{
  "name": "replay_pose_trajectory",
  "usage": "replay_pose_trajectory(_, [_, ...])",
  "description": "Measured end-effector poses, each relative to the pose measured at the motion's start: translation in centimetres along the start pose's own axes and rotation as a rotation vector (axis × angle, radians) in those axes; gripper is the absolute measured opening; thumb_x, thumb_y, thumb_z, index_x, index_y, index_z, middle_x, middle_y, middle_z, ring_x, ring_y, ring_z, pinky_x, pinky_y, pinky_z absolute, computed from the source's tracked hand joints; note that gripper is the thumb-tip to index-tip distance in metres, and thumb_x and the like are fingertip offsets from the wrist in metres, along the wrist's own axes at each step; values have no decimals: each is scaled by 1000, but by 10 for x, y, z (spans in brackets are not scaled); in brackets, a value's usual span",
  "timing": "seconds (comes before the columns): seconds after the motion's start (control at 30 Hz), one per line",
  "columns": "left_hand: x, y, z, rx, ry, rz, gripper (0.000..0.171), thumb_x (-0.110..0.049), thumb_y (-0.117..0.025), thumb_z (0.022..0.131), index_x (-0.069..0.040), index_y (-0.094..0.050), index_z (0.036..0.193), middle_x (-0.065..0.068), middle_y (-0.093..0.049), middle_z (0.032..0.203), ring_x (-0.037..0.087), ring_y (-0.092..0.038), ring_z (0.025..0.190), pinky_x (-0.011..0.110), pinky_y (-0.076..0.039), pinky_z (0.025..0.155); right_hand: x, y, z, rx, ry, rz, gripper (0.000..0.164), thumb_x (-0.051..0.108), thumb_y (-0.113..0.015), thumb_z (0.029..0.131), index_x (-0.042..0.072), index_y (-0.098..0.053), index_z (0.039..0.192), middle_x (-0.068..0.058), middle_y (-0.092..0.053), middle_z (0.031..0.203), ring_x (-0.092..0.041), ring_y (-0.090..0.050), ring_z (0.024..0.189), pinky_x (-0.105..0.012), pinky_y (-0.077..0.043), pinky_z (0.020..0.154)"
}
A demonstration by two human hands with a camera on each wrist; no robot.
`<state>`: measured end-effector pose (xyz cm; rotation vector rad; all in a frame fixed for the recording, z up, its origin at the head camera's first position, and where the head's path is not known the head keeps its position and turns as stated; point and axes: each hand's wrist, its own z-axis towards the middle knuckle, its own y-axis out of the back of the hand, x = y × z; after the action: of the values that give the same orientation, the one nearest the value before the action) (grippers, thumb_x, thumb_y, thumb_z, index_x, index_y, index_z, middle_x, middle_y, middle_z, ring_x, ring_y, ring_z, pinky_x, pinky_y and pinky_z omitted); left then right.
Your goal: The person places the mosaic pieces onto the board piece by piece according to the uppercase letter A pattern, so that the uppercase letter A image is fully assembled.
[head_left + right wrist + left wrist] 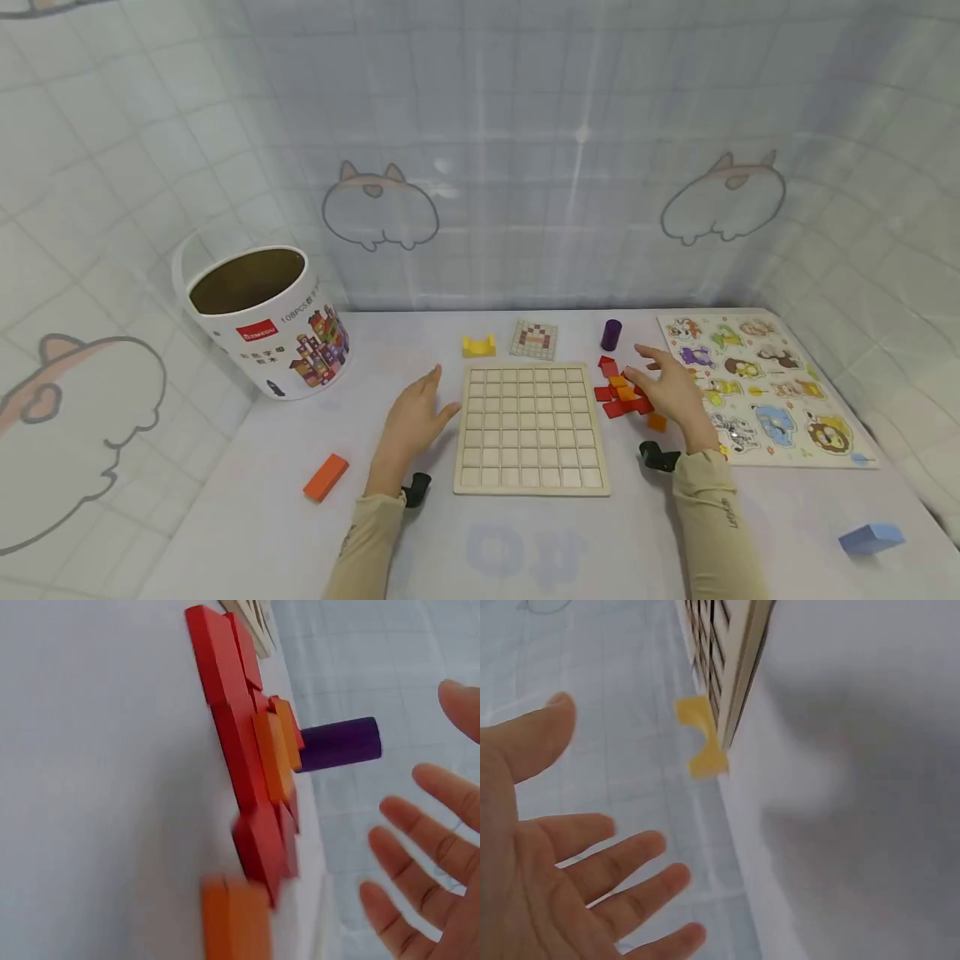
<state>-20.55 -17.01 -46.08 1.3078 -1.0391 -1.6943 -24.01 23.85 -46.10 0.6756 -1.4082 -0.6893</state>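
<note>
Tabletop (600, 542) with a grid (532, 430) lying flat

A bucket (262, 358) stands well to the left of the grid. An animal puzzle (750, 400) lies to the grid's right. The left hand (411, 418) hovers just left of the grid, fingers apart and holding nothing; the right hand (671, 389) is raised right of the grid, near the red blocks (244, 761), its fingers likewise apart and empty. A pattern card (534, 340) lies beyond the grid's far edge. A blue block (870, 538) sits far to the grid's right, a coral block (326, 477) to its left. A purple cylinder (611, 335) stands past the grid's far right corner, a yellow block (478, 350) past the far left one. Those red blocks lie jumbled with orange blocks (272, 757) just right of the grid, some orange on top of red.
</note>
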Motion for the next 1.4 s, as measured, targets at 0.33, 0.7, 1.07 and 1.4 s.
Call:
replay_pose_trajectory(0.33, [-15,-24,-12,258,3,-81,74,-37,-62,93,6,-34,147,22,-38,152,42,-32,143,52,-30,118,-10,-27,18,-22,25,260,36,19,-59,96,6,-61,129,-21,-61,123,-34,-56,107,-18,-48,72])
replay_pose_trajectory(0.7, [-20,-26,-13,317,-90,-167,91,-43,-67,88,9,-24,149,22,-16,160,36,-19,149,50,-22,122,-19,-33,28,-10,48,245,26,9,-62,93,4,-68,118,-22,-66,116,-34,-57,105,-30,-48,88])
replay_pose_trajectory(1.07, [-11,-30,-7,337,-91,-165,94,-44,-69,86,3,-21,152,15,-13,162,29,-16,151,45,-18,124,-25,-43,40,-96,102,211,21,3,-62,92,-3,-71,110,-22,-62,122,-37,-58,109,-47,-48,96])
replay_pose_trajectory(1.4, [-13,-29,-7,358,-107,-136,87,-43,-63,91,1,-20,153,14,-12,163,29,-15,151,45,-17,125,-25,-48,43,-146,79,159,21,7,-65,91,-2,-71,109,-24,-66,113,-37,-60,101,-49,-50,92])
